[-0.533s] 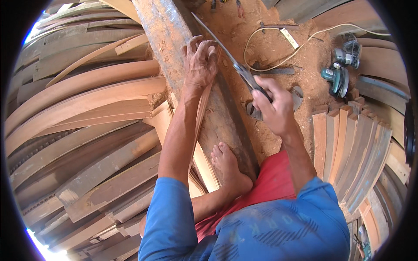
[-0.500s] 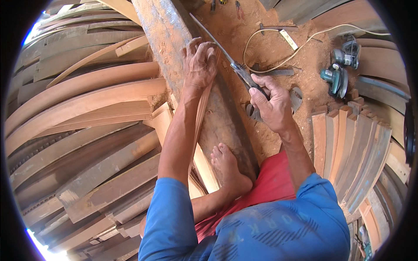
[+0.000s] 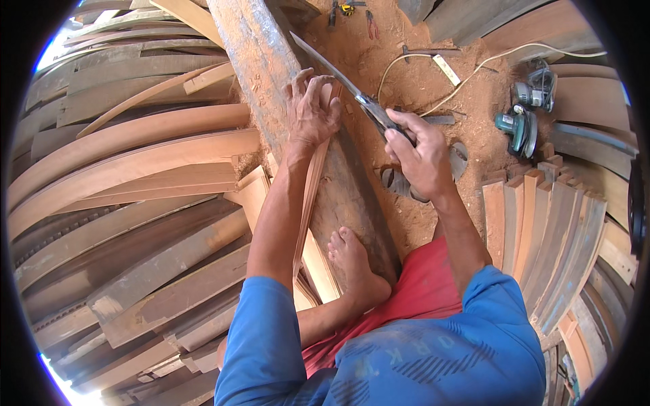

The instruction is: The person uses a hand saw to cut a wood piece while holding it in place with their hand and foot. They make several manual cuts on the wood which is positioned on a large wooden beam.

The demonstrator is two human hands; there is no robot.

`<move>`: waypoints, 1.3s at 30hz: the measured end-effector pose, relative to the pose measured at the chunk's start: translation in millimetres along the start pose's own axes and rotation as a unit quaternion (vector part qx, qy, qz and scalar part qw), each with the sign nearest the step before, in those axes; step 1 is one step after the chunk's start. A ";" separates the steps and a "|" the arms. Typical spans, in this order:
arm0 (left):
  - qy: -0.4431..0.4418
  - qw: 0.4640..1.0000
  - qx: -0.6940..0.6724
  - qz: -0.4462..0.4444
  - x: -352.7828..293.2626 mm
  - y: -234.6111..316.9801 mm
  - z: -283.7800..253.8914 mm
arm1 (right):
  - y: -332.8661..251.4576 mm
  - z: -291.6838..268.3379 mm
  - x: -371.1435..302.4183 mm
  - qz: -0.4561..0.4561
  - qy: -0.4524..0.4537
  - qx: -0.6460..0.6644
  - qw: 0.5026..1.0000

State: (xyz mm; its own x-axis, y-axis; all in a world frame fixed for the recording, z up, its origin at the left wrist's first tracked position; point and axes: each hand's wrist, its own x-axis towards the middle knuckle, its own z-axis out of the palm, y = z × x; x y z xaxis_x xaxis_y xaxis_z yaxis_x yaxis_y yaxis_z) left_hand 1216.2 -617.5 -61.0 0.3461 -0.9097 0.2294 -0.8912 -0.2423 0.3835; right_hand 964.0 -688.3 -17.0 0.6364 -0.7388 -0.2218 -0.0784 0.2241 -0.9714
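Note:
My right hand [image 3: 423, 152] is closed round the dark handle of a hand saw [image 3: 330, 68]. Its long thin blade, seen almost edge-on, points up and to the left, past the fingers of my left hand [image 3: 310, 111]. That left hand straddles a narrow wooden strip [image 3: 313, 179], thumb on one side and bent fingers on the other, partly hiding it. The strip lies lengthwise along a thick timber beam [image 3: 349, 196], its far end showing beside my thumb. My bare foot [image 3: 352, 260] rests against the beam nearer me.
Curved planks [image 3: 135, 142] are stacked on the left; upright boards [image 3: 548, 223] stand on the right. A circular saw [image 3: 520, 128] and another power tool [image 3: 538, 93] sit on sawdust. A cable runs by a power strip [image 3: 447, 70]. Pliers [image 3: 372, 24] and a tape measure [image 3: 347, 9] lie ahead.
The saw blade has turned slightly, so more of its side shows. My right hand has shifted a little left, and the fingers of my left hand have loosened slightly over the strip.

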 end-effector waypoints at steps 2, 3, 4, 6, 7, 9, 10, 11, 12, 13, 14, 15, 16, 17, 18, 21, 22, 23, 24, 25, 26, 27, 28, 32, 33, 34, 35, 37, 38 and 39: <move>0.002 1.000 -0.001 -0.002 -5.3 0.5 -0.5 | -6.3 -2.2 -16.7 0.001 0.026 0.022 0.999; 0.003 1.000 -0.002 -0.008 -6.0 0.2 0.0 | -7.9 -6.1 -22.2 0.012 0.033 0.025 0.999; 0.004 1.000 -0.002 -0.012 -4.6 -0.9 1.4 | -7.6 -9.9 -26.6 0.022 0.043 0.028 0.998; 0.000 1.000 0.002 -0.012 -5.6 -2.3 1.5 | -1.5 -13.1 -33.0 0.023 0.030 0.013 0.999; -0.002 1.000 0.006 -0.008 -5.1 -3.0 2.0 | 2.4 -13.8 -35.1 0.023 0.024 0.012 0.999; -0.004 1.000 0.011 -0.005 -4.3 -3.2 4.1 | 5.3 -14.4 -37.7 0.019 0.017 0.007 1.000; -0.004 1.000 0.012 -0.007 -4.6 -2.5 3.6 | 5.9 -13.6 -38.6 0.017 0.016 0.005 1.000; -0.003 1.000 0.014 -0.008 -4.5 -2.0 3.2 | 6.0 -13.2 -39.1 0.015 0.014 0.004 1.000; -0.004 1.000 0.012 -0.006 -3.8 -1.9 3.0 | 6.2 -13.5 -39.4 0.017 0.014 0.013 1.000; -0.006 1.000 0.011 -0.004 -3.1 -1.6 1.8 | 6.7 -13.5 -39.7 0.020 0.013 0.023 0.999; -0.007 1.000 0.009 -0.002 -2.6 -1.3 0.5 | 7.0 -13.3 -39.7 0.023 0.012 0.034 0.999; -0.006 1.000 0.009 0.002 -1.9 -1.0 -0.6 | 6.1 -13.1 -38.3 0.029 0.006 0.021 0.999; -0.006 1.000 0.006 0.006 -0.9 1.9 -0.8 | 4.6 -14.2 -36.4 0.036 0.002 0.007 0.999; -0.006 1.000 0.004 0.011 -0.7 4.4 -0.7 | 4.4 -14.9 -34.2 0.043 -0.003 -0.007 0.999; -0.008 1.000 0.005 0.012 -2.3 4.1 1.1 | 8.1 -14.4 -30.1 0.047 -0.009 0.006 0.999; 0.001 1.000 0.009 0.016 -2.6 -0.5 2.3 | 9.0 -13.5 -23.9 0.035 -0.018 0.010 0.999; 0.006 1.000 0.009 0.010 -4.0 -0.2 2.9 | 6.3 -15.5 -32.8 0.026 -0.014 -0.012 1.000; 0.012 1.000 0.008 0.004 -5.2 -0.5 3.0 | 5.0 -16.8 -39.0 0.016 -0.009 -0.035 0.999; 0.005 1.000 0.011 0.013 -3.8 -2.2 2.8 | 6.1 -16.8 -41.4 0.021 -0.005 -0.022 1.000; -0.005 1.000 0.014 0.020 -1.5 -4.5 2.8 | 8.3 -16.0 -43.9 0.028 -0.002 -0.010 1.000; -0.014 0.999 0.017 0.027 -1.0 -6.0 2.1 | 9.3 -14.8 -45.3 0.036 0.001 0.003 0.999; -0.003 0.999 0.015 0.033 -2.9 -6.5 0.7 | 11.3 -10.1 -35.6 0.024 -0.008 -0.005 1.000; 0.006 0.999 0.007 0.042 -6.8 -5.4 4.3 | 14.8 -4.6 -20.3 0.015 -0.012 -0.016 1.000; 0.018 0.999 0.026 0.021 -4.6 5.4 5.6 | 11.5 -8.2 -8.7 0.010 -0.018 -0.024 1.000; 0.024 0.999 0.021 0.023 -2.7 3.7 5.0 | 6.8 -14.6 -16.5 0.003 -0.028 -0.071 0.997; 0.029 0.999 0.014 0.024 -1.6 3.9 4.5 | 7.1 -20.3 -32.3 0.012 -0.014 -0.052 0.998; 0.032 0.999 0.012 0.021 -4.8 2.2 1.3 | 10.1 -22.9 -51.1 0.024 -0.005 -0.029 0.999; 0.029 0.999 0.011 0.033 -4.8 -2.2 -1.8 | 13.1 -18.8 -62.7 0.022 0.002 -0.029 0.999; 0.029 0.999 0.006 0.044 -3.3 -2.8 -0.3 | 9.0 -13.1 -53.8 0.012 0.001 -0.050 0.999; 0.011 0.999 0.007 0.041 -6.9 -1.2 0.1 | 4.6 -3.1 -37.0 0.001 0.000 -0.071 0.997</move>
State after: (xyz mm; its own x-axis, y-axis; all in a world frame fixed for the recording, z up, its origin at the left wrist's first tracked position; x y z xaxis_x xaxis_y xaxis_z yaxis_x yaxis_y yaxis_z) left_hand 1214.9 -611.0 -63.1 0.2774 -0.9192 0.2796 -0.9212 -0.1718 0.3491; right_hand 937.7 -662.0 -13.6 0.6365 -0.7380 -0.2242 -0.1878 0.1336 -0.9731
